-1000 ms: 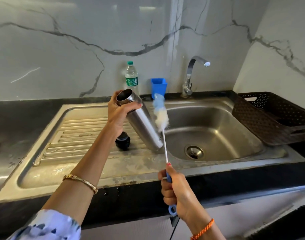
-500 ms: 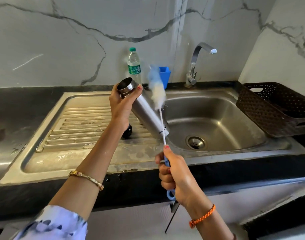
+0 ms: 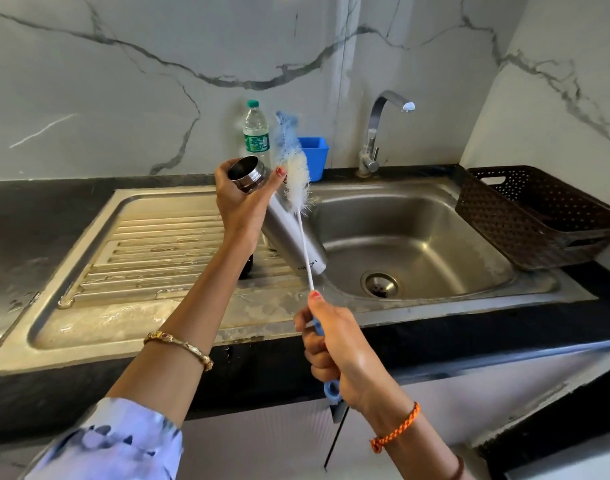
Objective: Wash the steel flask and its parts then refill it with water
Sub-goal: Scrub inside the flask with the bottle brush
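Left hand (image 3: 239, 199) grips the flask (image 3: 289, 233) just below its neck, fingers curled round the steel body, thumb tip showing at the flask's 3 o'clock side. Flask is tilted, open mouth toward 10 o'clock, base toward 4 o'clock, held in the air over the inner edge of the sink (image 3: 469, 216) where drainboard (image 3: 151, 251) meets basin. Mouth is uncapped, dark inside.

Right hand (image 3: 334, 351) is fisted on the blue handle of the brush (image 3: 294, 168), fingers wrapped tight, forefinger laid along the white stem. Stem runs up toward 12 o'clock across the front of the flask body. Bristle head is outside the flask, just at the 3 o'clock side of the mouth, white lower bristles near the left thumb, blue tip blurred.

Cap (image 3: 247, 268), black, sits on the drainboard, mostly hidden behind the left forearm. Drain (image 3: 379, 285) is at the basin's bottom, 5 o'clock of the flask base.

At the back of the tabletop (image 3: 36, 216): plastic bottle (image 3: 256, 133) with green cap at 12 o'clock of the flask, blue cup (image 3: 315, 157) just right of the brush head, tap (image 3: 376, 133) further to 3 o'clock, no water running. Brown basket (image 3: 525, 220) stands at the far right edge of the sink.

Gold bangle (image 3: 178, 348) on left wrist, orange thread band (image 3: 395, 427) on right wrist.
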